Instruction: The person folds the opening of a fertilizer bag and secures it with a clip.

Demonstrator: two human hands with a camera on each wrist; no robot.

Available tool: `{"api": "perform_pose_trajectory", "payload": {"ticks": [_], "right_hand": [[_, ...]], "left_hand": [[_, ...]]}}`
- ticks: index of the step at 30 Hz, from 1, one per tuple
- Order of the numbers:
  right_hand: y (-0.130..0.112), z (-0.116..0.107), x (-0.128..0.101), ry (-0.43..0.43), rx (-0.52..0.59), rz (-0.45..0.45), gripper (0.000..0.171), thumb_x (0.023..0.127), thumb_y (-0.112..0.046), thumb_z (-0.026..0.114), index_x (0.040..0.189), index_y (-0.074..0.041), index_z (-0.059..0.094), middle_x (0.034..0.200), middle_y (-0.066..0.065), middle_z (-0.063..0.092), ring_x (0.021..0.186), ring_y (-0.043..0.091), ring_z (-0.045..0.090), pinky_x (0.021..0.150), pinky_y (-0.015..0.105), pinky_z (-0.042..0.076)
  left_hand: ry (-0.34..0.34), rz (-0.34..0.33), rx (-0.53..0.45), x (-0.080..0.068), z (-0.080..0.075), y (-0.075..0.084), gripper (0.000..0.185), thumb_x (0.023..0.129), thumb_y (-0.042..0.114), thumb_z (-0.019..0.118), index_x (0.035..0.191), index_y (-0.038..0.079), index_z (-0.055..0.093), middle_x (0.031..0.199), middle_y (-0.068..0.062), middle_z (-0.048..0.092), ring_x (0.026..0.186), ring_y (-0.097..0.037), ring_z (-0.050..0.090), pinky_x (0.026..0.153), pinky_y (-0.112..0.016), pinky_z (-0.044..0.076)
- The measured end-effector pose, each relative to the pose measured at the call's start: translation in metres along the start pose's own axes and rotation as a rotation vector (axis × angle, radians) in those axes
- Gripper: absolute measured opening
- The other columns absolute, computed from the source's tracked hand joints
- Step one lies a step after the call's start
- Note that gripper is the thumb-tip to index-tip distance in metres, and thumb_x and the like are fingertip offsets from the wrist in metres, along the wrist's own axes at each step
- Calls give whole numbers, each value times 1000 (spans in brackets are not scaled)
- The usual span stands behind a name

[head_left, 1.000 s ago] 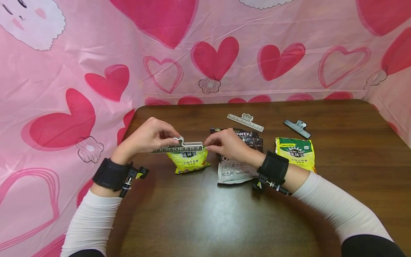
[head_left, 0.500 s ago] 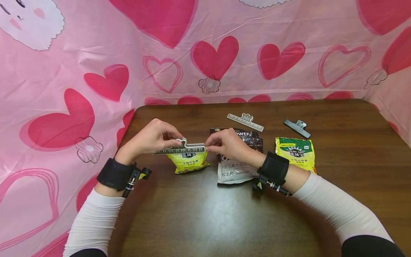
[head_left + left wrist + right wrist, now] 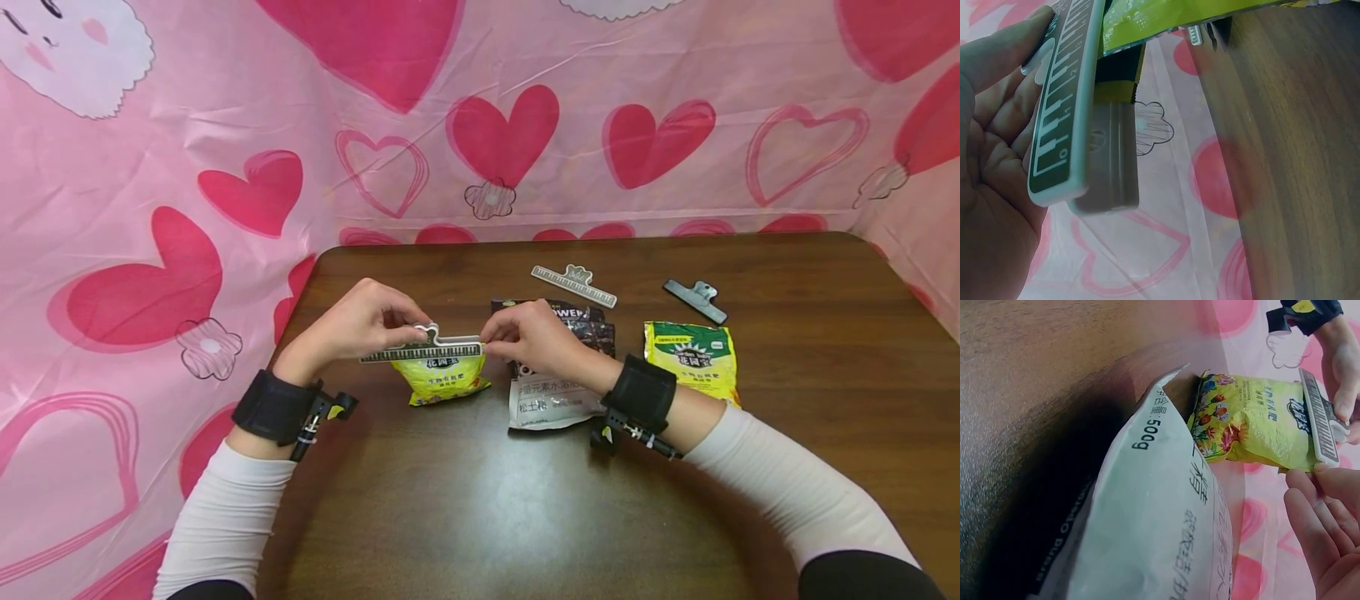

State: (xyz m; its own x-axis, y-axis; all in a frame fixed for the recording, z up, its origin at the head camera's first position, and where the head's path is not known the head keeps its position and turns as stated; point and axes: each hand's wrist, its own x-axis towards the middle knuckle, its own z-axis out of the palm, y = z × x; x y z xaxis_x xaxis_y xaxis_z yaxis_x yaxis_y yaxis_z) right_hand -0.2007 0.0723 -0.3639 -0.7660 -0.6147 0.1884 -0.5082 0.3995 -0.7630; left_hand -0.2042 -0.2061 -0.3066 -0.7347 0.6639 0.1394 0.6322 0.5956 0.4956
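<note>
Piano-print clip (image 3: 442,351) has shifted rightward — left fingers (image 3: 402,303) pinch it; right fingers (image 3: 510,320) pinch the yellow bag (image 3: 446,383).

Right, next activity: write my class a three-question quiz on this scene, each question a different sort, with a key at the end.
1. True or false: the left hand grips a piano-key clip.

2. How many loose clips lie on the table, out of either hand?
A) one
B) two
C) four

3. Fill in one word: in the head view, the black-and-silver pouch is ____ the yellow bag and the green-and-yellow bag.

Key: 1. True. 2. B. 3. between.
</note>
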Motion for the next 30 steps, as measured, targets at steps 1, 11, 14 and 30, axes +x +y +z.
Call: {"api": "perform_pose_trajectory", "payload": {"ticks": [1,11,14,30], "right_hand": [[0,0,0,3,-5,-2,5,88,-10,74,93,-11,75,85,8,77,71,17,72,63,23,56],[-2,1,-2,-9,72,26,9,87,-5,74,94,-8,74,84,6,76,74,25,74,64,23,57],[-3,0,-2,-13,85,36,9,86,-4,74,95,-8,73,84,7,76,75,25,74,64,24,58],[-3,-1,-4,6,126,33,10,84,-3,76,92,-7,72,83,8,77,68,11,72,63,27,58]], "left_hand": [[1,1,-1,0,0,0,13,81,17,83,93,16,80,81,5,74,62,-8,57,58,-23,50],[-10,-13,-10,1,3,1,14,82,18,81,95,16,80,82,5,74,62,-9,57,58,-24,51],[-13,-24,-12,1,3,1,15,82,18,81,97,16,79,83,5,74,63,-10,58,59,-25,52],[-22,-54,-25,1,4,4,20,82,20,82,100,15,79,89,3,76,71,-9,63,67,-27,56]]}}
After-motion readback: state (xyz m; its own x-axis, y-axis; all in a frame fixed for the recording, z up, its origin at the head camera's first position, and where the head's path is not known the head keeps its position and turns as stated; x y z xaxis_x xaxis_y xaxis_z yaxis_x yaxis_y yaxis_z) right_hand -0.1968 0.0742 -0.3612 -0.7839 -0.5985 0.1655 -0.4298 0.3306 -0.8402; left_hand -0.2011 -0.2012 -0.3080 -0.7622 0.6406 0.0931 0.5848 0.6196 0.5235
